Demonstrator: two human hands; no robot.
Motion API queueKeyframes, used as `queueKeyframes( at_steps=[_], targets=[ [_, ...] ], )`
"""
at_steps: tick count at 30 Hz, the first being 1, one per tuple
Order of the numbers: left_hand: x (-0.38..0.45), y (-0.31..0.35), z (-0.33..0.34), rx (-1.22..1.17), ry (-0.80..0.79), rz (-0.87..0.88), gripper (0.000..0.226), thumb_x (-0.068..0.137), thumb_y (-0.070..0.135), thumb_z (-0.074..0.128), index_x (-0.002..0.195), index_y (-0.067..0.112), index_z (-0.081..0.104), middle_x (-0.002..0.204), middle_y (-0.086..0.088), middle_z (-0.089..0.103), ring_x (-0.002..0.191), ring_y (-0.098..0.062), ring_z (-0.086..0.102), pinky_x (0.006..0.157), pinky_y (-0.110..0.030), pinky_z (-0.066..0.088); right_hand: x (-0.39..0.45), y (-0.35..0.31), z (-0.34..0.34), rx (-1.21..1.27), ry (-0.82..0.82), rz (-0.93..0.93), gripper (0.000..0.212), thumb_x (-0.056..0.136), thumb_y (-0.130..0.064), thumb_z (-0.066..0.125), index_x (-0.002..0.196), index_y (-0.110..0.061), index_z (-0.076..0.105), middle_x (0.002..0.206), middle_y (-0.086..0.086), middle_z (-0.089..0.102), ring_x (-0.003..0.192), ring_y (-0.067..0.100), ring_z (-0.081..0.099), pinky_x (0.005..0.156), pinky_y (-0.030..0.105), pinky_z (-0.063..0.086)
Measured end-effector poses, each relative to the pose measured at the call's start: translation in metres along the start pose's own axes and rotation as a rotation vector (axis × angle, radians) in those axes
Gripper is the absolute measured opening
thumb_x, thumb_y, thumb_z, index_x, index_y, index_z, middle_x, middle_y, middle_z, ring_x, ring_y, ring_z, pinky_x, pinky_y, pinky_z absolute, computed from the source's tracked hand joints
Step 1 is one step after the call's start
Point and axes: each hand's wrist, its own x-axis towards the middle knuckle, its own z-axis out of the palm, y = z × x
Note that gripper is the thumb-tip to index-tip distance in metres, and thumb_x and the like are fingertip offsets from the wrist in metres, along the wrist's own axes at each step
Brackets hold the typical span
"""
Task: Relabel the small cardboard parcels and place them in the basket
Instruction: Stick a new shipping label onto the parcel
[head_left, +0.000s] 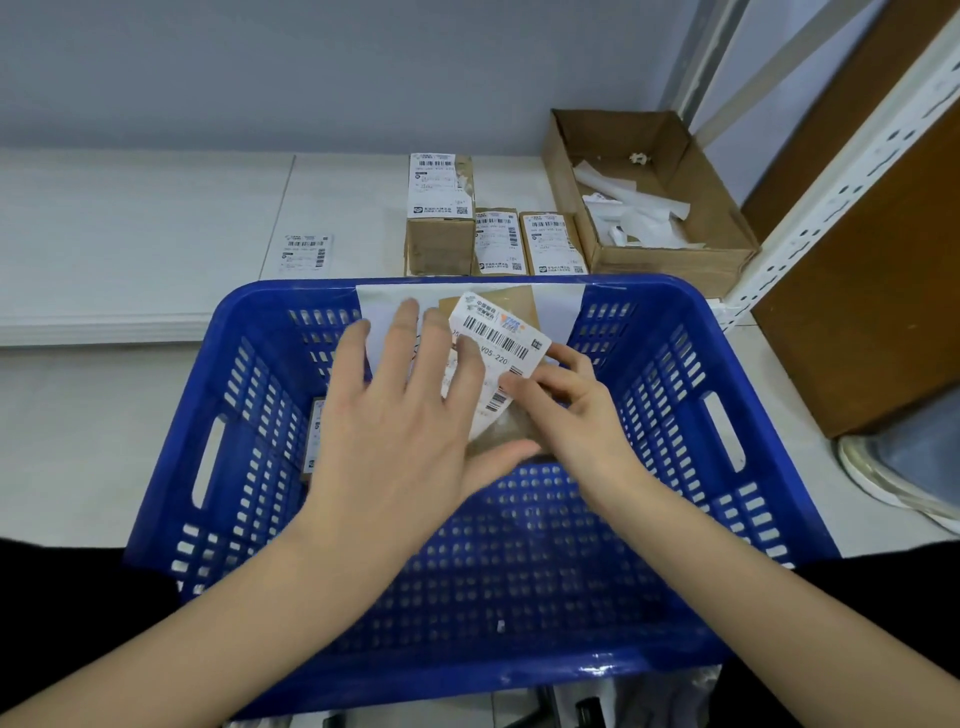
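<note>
Parcel (511, 431) held over the blue basket (727, 332) near its far edge, right hand (571, 405) gripping it, left hand (400, 410) flat-fingered smoothing the new label (498, 343); pressing outward evenly should prevent wrinkles.

Two bare forearms, no sleeves, watch or rings; dark clothing at the lower frame corners.

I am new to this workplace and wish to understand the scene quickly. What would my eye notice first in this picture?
First, the large blue basket in the centre, with both hands over it: the left hand lies flat on a white label while the right hand pinches its edge against a small cardboard parcel. Behind the basket stand three labelled parcels, and to their right an open carton holds white paper strips.
</note>
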Motion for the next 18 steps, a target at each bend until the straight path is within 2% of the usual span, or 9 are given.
queueKeyframes(
  at_steps=[2,4,5,8,9,12,15,18],
  targets=[
    [0.002,-0.014,-0.009,-0.090,0.057,0.019,0.071,0.093,0.063,0.037,0.112,0.000,0.062,0.119,-0.026,0.058,0.116,-0.040,0.052,0.098,-0.054,0.036,0.001,-0.002,-0.002,-0.014,-0.006,0.000,0.009,0.087,-0.018,0.068,0.083,-0.024,0.073,0.133,-0.010,0.042,0.095,-0.027,0.044,0.078,0.001,0.042],
    [0.008,-0.036,-0.005,-0.187,0.042,-0.017,0.058,0.091,0.057,0.045,0.107,0.005,0.066,0.117,-0.019,0.060,0.112,-0.037,0.052,0.097,-0.050,0.033,0.002,-0.004,-0.003,-0.027,-0.029,-0.006,0.009,0.087,-0.018,0.068,0.083,-0.024,0.074,0.132,-0.012,0.043,0.094,-0.029,0.044,0.077,0.000,0.041],
    [0.012,-0.046,0.000,-0.331,-0.039,-0.088,0.051,0.087,0.056,0.049,0.105,0.012,0.069,0.116,-0.013,0.060,0.111,-0.034,0.051,0.097,-0.047,0.033,0.002,-0.005,-0.002,-0.032,-0.044,-0.004,0.009,0.086,-0.018,0.068,0.083,-0.024,0.074,0.132,-0.013,0.043,0.094,-0.029,0.043,0.078,0.000,0.041],
    [0.022,-0.062,0.016,-0.995,-0.355,-0.459,0.022,0.079,0.047,0.071,0.095,0.032,0.068,0.119,0.003,0.056,0.114,-0.013,0.048,0.099,-0.032,0.036,0.000,-0.004,0.002,-0.038,-0.080,-0.004,0.008,0.086,-0.017,0.068,0.086,-0.023,0.074,0.132,-0.013,0.045,0.095,-0.030,0.042,0.079,-0.001,0.039],
    [0.023,-0.062,0.021,-1.089,-0.431,-0.525,0.018,0.077,0.040,0.075,0.092,0.034,0.068,0.119,0.006,0.055,0.114,-0.008,0.047,0.097,-0.026,0.036,-0.001,-0.004,0.002,-0.035,-0.086,-0.009,0.009,0.086,-0.017,0.068,0.086,-0.023,0.074,0.132,-0.013,0.045,0.095,-0.030,0.043,0.079,-0.001,0.040],
    [0.023,-0.056,0.033,-1.097,-0.524,-0.530,0.016,0.073,0.032,0.079,0.085,0.026,0.071,0.117,0.007,0.057,0.113,-0.005,0.049,0.086,-0.017,0.034,-0.003,-0.005,0.000,-0.013,-0.083,-0.014,0.009,0.086,-0.018,0.068,0.086,-0.025,0.074,0.132,-0.014,0.045,0.101,-0.025,0.045,0.082,0.002,0.042],
    [0.024,-0.050,0.034,-1.180,-0.545,-0.595,0.016,0.074,0.026,0.080,0.080,0.013,0.073,0.115,0.004,0.062,0.110,-0.007,0.055,0.086,-0.015,0.036,-0.003,-0.004,-0.003,-0.033,-0.086,-0.030,0.012,0.087,-0.018,0.067,0.087,-0.028,0.073,0.134,-0.014,0.044,0.107,-0.023,0.041,0.086,0.002,0.040],
    [0.027,-0.051,0.027,-1.243,-0.568,-0.612,0.015,0.073,0.025,0.079,0.078,0.012,0.074,0.114,0.005,0.064,0.111,-0.007,0.056,0.091,-0.019,0.035,-0.004,-0.002,-0.007,-0.109,-0.128,-0.053,0.019,0.089,-0.012,0.064,0.094,-0.027,0.072,0.139,-0.011,0.038,0.109,-0.029,0.032,0.088,-0.003,0.035]
  ],
)
